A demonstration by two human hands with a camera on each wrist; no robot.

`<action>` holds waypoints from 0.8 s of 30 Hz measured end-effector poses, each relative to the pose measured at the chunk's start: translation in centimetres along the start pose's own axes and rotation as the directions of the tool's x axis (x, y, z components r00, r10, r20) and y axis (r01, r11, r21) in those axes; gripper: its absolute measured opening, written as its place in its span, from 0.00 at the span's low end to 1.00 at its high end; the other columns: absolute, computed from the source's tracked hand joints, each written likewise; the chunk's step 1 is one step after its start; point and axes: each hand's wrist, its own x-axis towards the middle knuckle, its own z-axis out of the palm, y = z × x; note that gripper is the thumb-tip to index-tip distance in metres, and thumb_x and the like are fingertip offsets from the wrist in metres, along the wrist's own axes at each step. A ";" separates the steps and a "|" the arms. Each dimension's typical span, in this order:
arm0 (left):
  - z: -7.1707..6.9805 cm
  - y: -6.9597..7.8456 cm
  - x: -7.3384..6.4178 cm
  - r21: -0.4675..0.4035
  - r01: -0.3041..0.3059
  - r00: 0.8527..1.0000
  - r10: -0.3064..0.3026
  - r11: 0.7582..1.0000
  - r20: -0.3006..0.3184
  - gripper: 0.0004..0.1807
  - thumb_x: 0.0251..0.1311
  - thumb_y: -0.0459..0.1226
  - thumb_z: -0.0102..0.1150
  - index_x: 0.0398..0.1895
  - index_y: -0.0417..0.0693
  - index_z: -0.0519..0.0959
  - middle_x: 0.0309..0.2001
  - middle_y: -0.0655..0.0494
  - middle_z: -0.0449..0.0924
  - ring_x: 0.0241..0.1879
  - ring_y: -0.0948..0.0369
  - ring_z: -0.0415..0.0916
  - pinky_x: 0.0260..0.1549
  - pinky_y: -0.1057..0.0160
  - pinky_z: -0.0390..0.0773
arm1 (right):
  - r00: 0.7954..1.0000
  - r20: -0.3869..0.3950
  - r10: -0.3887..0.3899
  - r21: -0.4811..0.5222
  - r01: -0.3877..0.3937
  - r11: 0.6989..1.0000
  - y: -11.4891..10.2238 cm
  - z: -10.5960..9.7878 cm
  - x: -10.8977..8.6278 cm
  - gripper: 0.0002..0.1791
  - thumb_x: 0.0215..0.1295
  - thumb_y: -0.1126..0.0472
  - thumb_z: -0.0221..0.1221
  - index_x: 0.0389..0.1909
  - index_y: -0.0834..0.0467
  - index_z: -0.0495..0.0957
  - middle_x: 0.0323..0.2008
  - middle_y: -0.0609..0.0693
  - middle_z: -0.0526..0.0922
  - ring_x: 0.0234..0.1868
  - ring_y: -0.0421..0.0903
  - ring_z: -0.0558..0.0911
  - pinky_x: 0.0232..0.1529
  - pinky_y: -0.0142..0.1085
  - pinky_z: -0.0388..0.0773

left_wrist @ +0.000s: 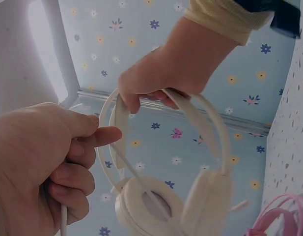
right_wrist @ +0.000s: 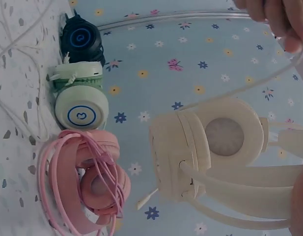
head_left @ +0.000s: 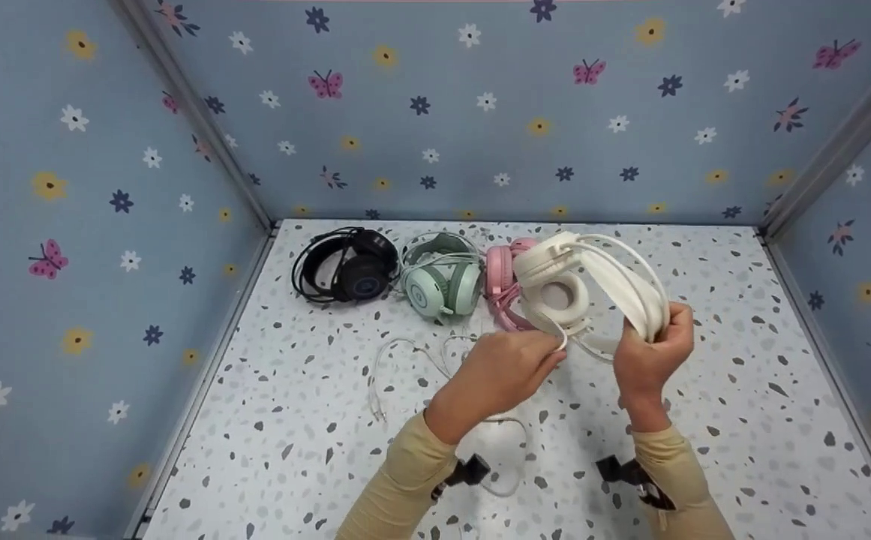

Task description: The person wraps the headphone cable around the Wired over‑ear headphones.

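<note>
A pair of white headphones (head_left: 540,262) is held up above the table, its ear cups pointing to the back left. My right hand (head_left: 653,356) grips the headband at its top; the left wrist view shows this hand (left_wrist: 166,73) over the arch. With thumb and forefinger, my left hand (head_left: 499,367) pinches the white cable (left_wrist: 134,172) a short way from an ear cup. The cable also passes through the curled lower fingers of that hand. Its loose length lies in loops on the table. A small microphone stalk (right_wrist: 147,198) sticks out from one ear cup.
Pink headphones (right_wrist: 75,182) with a bundled cable lie behind the white pair, partly hidden in the head view. Left of them are mint green headphones (head_left: 435,285) and black headphones (head_left: 364,274). Flower-patterned panels (head_left: 435,112) stand around the speckled table (head_left: 292,450).
</note>
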 end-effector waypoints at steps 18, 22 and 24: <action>-3.2 -10.4 4.3 -0.493 0.158 0.974 -0.053 0.856 0.220 0.09 0.65 0.44 0.61 0.34 0.49 0.81 0.26 0.61 0.75 0.23 0.65 0.66 0.27 0.66 0.69 | 0.726 0.669 0.160 0.182 -0.369 0.912 3.0 -2.9 -1.1 0.07 0.55 0.83 0.54 0.29 0.72 0.68 0.16 0.46 0.66 0.14 0.40 0.61 0.15 0.32 0.59; -2.4 -11.9 3.3 -0.661 0.221 0.971 -0.100 0.717 0.216 0.06 0.65 0.37 0.61 0.32 0.45 0.80 0.25 0.59 0.73 0.24 0.64 0.66 0.27 0.66 0.69 | 0.659 0.741 0.131 0.340 -0.536 0.773 3.4 -3.7 -0.4 0.10 0.52 0.84 0.46 0.30 0.67 0.67 0.14 0.48 0.64 0.10 0.45 0.54 0.10 0.37 0.49; -2.0 -12.3 2.8 -0.692 0.248 0.966 -0.124 0.678 0.226 0.05 0.65 0.34 0.61 0.32 0.42 0.81 0.24 0.57 0.71 0.24 0.64 0.65 0.27 0.67 0.68 | 0.628 0.773 0.094 0.392 -0.588 0.707 3.3 -3.8 0.0 0.12 0.53 0.83 0.44 0.32 0.66 0.68 0.14 0.49 0.62 0.10 0.45 0.51 0.10 0.37 0.46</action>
